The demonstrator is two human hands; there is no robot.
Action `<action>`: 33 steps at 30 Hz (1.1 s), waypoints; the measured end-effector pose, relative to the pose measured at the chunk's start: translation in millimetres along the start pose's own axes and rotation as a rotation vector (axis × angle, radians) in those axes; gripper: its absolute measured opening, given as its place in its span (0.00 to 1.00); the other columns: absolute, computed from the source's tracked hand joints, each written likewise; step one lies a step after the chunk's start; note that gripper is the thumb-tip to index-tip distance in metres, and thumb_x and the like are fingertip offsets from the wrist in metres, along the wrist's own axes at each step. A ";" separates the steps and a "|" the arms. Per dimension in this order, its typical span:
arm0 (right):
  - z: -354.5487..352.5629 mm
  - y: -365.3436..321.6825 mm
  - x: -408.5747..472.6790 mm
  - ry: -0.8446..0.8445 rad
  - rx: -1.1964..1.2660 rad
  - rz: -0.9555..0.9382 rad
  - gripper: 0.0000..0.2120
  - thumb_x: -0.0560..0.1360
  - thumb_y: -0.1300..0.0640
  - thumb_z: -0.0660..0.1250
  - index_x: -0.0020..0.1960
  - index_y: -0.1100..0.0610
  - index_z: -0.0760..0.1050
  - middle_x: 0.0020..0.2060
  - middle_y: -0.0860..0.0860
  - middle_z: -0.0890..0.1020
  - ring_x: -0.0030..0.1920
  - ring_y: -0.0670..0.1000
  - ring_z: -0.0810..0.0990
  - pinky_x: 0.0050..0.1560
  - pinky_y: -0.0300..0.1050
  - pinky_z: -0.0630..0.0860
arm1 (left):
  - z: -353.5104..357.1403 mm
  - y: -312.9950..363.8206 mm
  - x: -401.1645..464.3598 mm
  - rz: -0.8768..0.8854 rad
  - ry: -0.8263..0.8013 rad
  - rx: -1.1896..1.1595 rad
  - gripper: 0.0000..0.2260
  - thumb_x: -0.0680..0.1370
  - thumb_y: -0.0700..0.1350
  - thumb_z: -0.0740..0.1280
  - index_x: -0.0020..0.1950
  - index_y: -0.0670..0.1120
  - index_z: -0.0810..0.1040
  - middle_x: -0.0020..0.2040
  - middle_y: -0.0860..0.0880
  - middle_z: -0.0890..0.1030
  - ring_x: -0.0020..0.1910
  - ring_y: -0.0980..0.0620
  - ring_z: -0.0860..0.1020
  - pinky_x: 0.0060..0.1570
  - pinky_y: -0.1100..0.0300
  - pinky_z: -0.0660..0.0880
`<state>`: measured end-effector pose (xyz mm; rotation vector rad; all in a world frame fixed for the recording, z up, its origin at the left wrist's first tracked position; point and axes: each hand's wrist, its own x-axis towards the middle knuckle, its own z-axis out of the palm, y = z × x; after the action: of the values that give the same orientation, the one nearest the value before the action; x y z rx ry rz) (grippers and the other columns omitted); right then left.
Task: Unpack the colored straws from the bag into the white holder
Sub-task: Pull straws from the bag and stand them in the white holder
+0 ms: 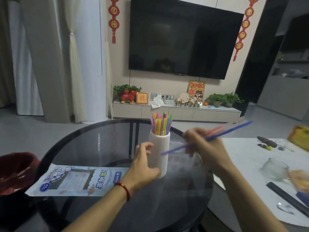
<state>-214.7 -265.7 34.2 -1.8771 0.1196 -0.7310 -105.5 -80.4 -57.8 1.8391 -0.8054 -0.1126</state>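
A white ribbed holder (160,148) stands upright on the round dark glass table (103,144), with several colored straws (161,123) sticking out of its top. My left hand (143,163) hovers at the holder's left side with fingers apart, holding nothing. My right hand (203,146) is to the right of the holder and grips a few straws (230,130), a blue one and a pink one, blurred and slanting up to the right. The printed blue and white bag (73,180) lies flat on the table at the left.
A dark red bin (15,171) sits at the left edge. A white table (247,158) at the right carries a glass cup (274,168), a dark remote (287,198) and small items. A TV and a low cabinet stand at the back.
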 end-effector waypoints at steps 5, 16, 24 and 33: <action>-6.4 -30.9 47.4 0.145 0.090 -0.059 0.09 0.83 0.66 0.62 0.51 0.66 0.82 0.32 0.57 0.80 0.26 0.49 0.80 0.27 0.39 0.79 | -6.8 34.6 53.7 -0.113 0.186 0.052 0.54 0.69 0.49 0.79 0.81 0.51 0.42 0.79 0.48 0.54 0.75 0.47 0.59 0.73 0.43 0.61; 33.4 -20.7 93.1 0.059 -0.328 -0.040 0.10 0.80 0.64 0.62 0.46 0.56 0.81 0.32 0.55 0.82 0.24 0.45 0.81 0.25 0.37 0.77 | 7.4 38.5 84.2 -0.151 0.272 0.110 0.24 0.68 0.53 0.72 0.61 0.52 0.69 0.52 0.49 0.77 0.47 0.51 0.80 0.47 0.54 0.81; 76.1 5.2 81.6 -0.089 -0.583 -0.085 0.26 0.78 0.45 0.52 0.74 0.50 0.66 0.63 0.57 0.71 0.61 0.58 0.72 0.62 0.57 0.74 | 11.6 33.1 85.7 -0.118 0.274 0.237 0.28 0.66 0.59 0.74 0.60 0.51 0.67 0.50 0.51 0.77 0.46 0.49 0.78 0.41 0.56 0.77; 63.6 -29.6 101.6 0.185 -0.381 -0.426 0.45 0.71 0.64 0.78 0.80 0.55 0.55 0.60 0.56 0.74 0.45 0.47 0.80 0.42 0.39 0.83 | 9.8 29.3 87.8 -0.050 0.227 0.147 0.20 0.69 0.53 0.72 0.59 0.51 0.72 0.47 0.50 0.79 0.42 0.53 0.81 0.46 0.52 0.83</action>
<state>-106.0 -242.9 88.0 -2.2243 -0.0299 -1.2444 -56.2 -144.2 -11.3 1.9683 -0.6230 0.1249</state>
